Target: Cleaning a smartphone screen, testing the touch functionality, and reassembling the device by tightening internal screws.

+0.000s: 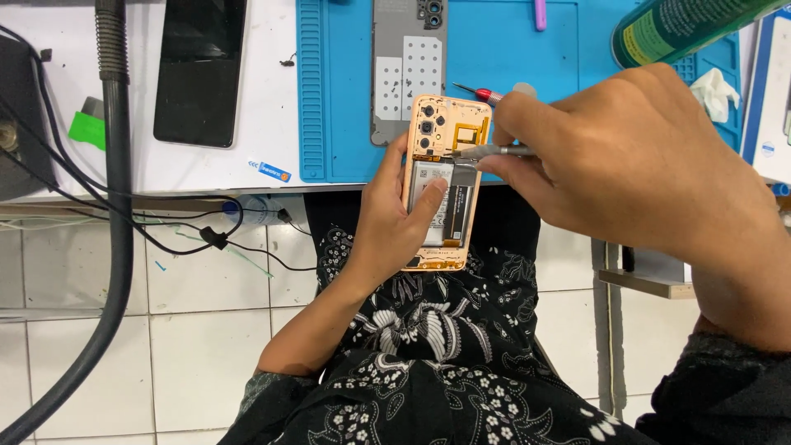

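Note:
My left hand point(394, 216) holds an opened phone with an orange-gold frame point(428, 264) above my lap, thumb resting on its battery point(428, 183). The phone's back is off, showing the camera cluster point(428, 128) and inner parts. My right hand point(626, 156) grips metal tweezers point(486, 152), whose tips touch the phone's inside near the battery's top edge. A red-handled screwdriver point(480, 93) lies on the mat just behind the phone.
A blue work mat point(503, 49) carries a grey phone back cover point(408, 70). A dark phone point(200, 70) lies on the white table at left. A green spray can point(684, 25) stands top right. A thick hose point(115, 206) and cables hang at left over a tiled floor.

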